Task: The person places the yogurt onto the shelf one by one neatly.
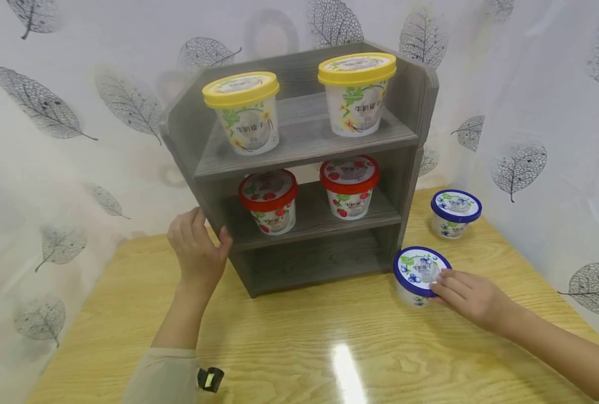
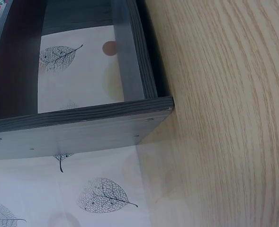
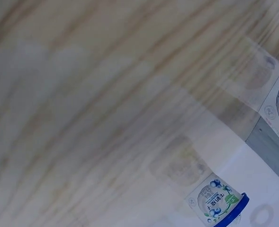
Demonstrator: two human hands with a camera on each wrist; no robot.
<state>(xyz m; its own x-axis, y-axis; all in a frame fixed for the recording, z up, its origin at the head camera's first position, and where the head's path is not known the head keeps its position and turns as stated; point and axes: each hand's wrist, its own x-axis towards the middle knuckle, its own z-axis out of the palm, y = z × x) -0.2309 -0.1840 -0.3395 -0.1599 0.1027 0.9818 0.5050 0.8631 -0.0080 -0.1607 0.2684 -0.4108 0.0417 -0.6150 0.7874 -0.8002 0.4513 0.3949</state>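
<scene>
Blueberry-printed tub [image 1: 420, 275] with a blue lid stands right of centre in the head view, on the wooden bench [image 1: 289, 348], beside the lower right corner of the grey three-tier shelf [image 1: 301, 132]. Your right hand [image 1: 473, 300] grips it at the right of its rim, fingers bent over the lid's edge. Your left hand [image 1: 198, 247], left of centre, rests against the shelf's left side with the fingers loosely extended and the thumb spread; your left wrist view misses the hand, so how firmly it presses is hard to judge.

Nearer the right edge, behind the tub you hold, a second blueberry tub [image 1: 451, 216] stands on the bench. At upper centre, two yellow-lidded tubs [image 1: 357, 101] stand apart on the shelf's top tier; below them, two red-lidded tubs [image 1: 351, 193] share the middle tier. Leaf-patterned sheeting [image 1: 77, 185] fills the background.
</scene>
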